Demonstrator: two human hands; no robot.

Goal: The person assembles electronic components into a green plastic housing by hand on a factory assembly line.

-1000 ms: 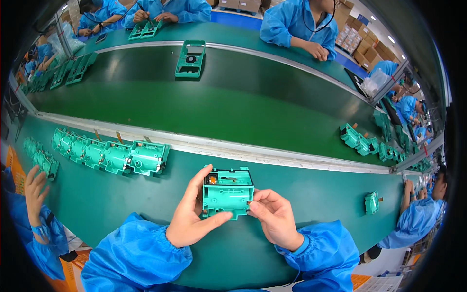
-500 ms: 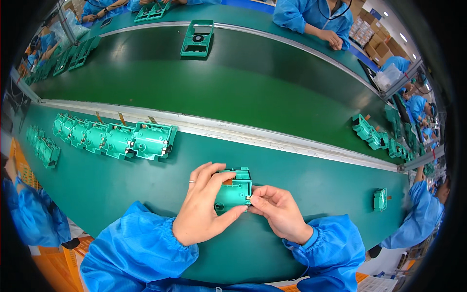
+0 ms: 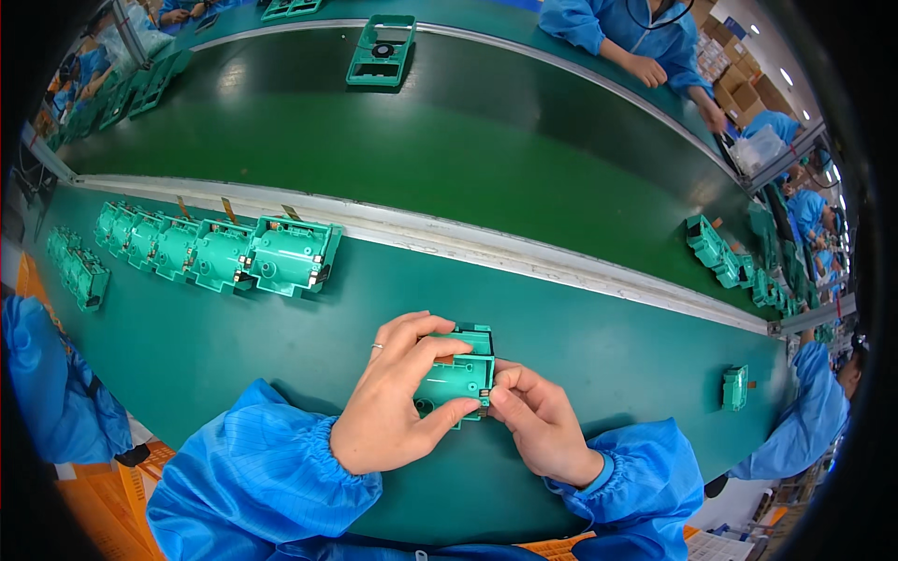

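Observation:
A green plastic housing (image 3: pixel 458 381) with an open box-like top end sits on the green table right in front of me. My left hand (image 3: pixel 398 397) spans it from the left, fingers over its upper part and thumb along its lower edge, gripping it. At the lower right corner, by a small dark-and-light part, my right hand (image 3: pixel 538 416) pinches with thumb and forefinger against the housing's side. Whatever lies between those fingertips is too small to make out.
A row of similar green housings (image 3: pixel 224 254) with orange flex strips stands at the left. One more housing (image 3: pixel 735 387) lies at the right. Beyond a white rail (image 3: pixel 412 240), the green belt (image 3: pixel 449 150) carries a green frame (image 3: pixel 382 51) and other housings (image 3: pixel 716 251). Co-workers in blue sit around.
The view has shifted slightly. My left hand still grips the housing, and my right fingertips stay at its lower right corner. Across the belt, a co-worker's hands have moved apart.

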